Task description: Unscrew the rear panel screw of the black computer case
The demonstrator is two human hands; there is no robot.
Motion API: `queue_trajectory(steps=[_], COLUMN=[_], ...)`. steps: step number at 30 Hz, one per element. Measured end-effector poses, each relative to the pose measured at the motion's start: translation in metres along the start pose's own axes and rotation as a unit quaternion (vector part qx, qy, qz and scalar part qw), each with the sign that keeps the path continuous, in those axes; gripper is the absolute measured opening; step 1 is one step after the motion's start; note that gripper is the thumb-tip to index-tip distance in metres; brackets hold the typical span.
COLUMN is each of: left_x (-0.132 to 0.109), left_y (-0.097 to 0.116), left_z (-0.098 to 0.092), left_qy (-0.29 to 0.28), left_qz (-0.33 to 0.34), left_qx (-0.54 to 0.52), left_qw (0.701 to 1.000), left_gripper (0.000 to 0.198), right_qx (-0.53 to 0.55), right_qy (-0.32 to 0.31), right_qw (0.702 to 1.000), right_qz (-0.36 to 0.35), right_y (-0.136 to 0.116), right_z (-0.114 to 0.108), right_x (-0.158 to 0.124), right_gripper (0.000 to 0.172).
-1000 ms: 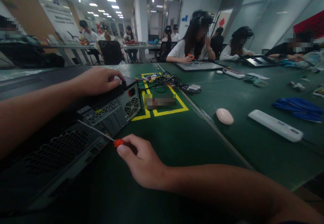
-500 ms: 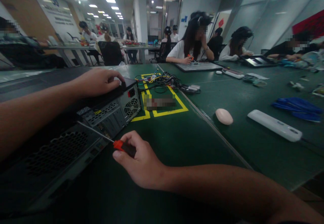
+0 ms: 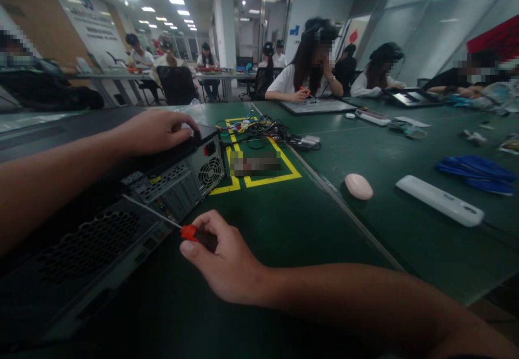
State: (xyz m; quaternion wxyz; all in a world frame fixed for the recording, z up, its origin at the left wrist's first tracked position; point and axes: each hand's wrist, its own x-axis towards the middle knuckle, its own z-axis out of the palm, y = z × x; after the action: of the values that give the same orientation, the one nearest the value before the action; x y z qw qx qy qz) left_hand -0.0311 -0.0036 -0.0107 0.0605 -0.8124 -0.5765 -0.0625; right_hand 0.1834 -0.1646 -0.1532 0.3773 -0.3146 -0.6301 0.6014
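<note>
A black desktop computer case (image 3: 101, 240) lies on the table at the left, its metal rear panel with a round fan grille (image 3: 210, 172) facing right. My left hand (image 3: 156, 129) bears down on its top near the rear edge, the fingers bent and closed against the case. In my right hand (image 3: 227, 259) is a screwdriver (image 3: 188, 233) with a red and black handle, gripped between thumb and fingers. The thin shaft points up and left. Its tip meets the rear edge of the case below the expansion slots; whether it sits in a screw I cannot tell.
Behind the case lies a tangle of cables (image 3: 267, 127) by yellow tape marks (image 3: 275, 180). A blurred-out object (image 3: 257, 164) sits inside the tape. Rightward are a pale pink mouse (image 3: 359, 186), a white power strip (image 3: 440, 199) and blue cloth (image 3: 474, 172). Several people sit beyond.
Both hands keep their places, and the screwdriver stays against the case's rear edge. I see only a very slight shift of the view.
</note>
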Motion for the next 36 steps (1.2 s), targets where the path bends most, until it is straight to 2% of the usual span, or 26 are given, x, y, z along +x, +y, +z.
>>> queue_trajectory(steps=[8, 14, 17, 21, 24, 28, 36], left_x=[-0.0004, -0.001, -0.0007, -0.0004, -0.0004, -0.0002, -0.0005], left_y=[0.001, 0.0014, 0.0012, 0.0011, 0.0009, -0.0011, 0.0015], left_z=[0.0002, -0.0001, 0.0002, -0.0002, -0.0004, 0.0008, -0.0001], left_qy=[-0.002, -0.001, -0.002, -0.004, -0.004, 0.001, -0.003], left_qz=[-0.011, -0.005, -0.008, -0.004, -0.004, -0.003, -0.004], left_qx=[-0.005, -0.005, -0.009, 0.0, 0.003, 0.001, -0.004], left_qw=[1.0, 1.0, 1.0, 1.0, 1.0, 1.0, 1.0], left_gripper=[0.059, 0.06, 0.059, 0.06, 0.06, 0.06, 0.06], right_qx=[-0.003, -0.024, -0.038, -0.044, -0.038, -0.029, -0.026], right_qy=[-0.001, 0.0, 0.0, -0.008, -0.001, 0.008, 0.001], right_qw=[1.0, 1.0, 0.999, 0.998, 0.999, 1.0, 1.0], right_qz=[0.004, 0.004, -0.013, -0.046, -0.026, 0.009, -0.01], right_y=[0.0009, 0.0008, -0.001, -0.0021, -0.0014, -0.0007, -0.0033], right_z=[0.0007, 0.0014, 0.0009, 0.0002, 0.0005, 0.0014, -0.0003], right_x=[0.0008, -0.0003, 0.0003, 0.0011, 0.0002, -0.0012, -0.0004], right_gripper=[0.025, 0.019, 0.017, 0.024, 0.017, 0.034, 0.022])
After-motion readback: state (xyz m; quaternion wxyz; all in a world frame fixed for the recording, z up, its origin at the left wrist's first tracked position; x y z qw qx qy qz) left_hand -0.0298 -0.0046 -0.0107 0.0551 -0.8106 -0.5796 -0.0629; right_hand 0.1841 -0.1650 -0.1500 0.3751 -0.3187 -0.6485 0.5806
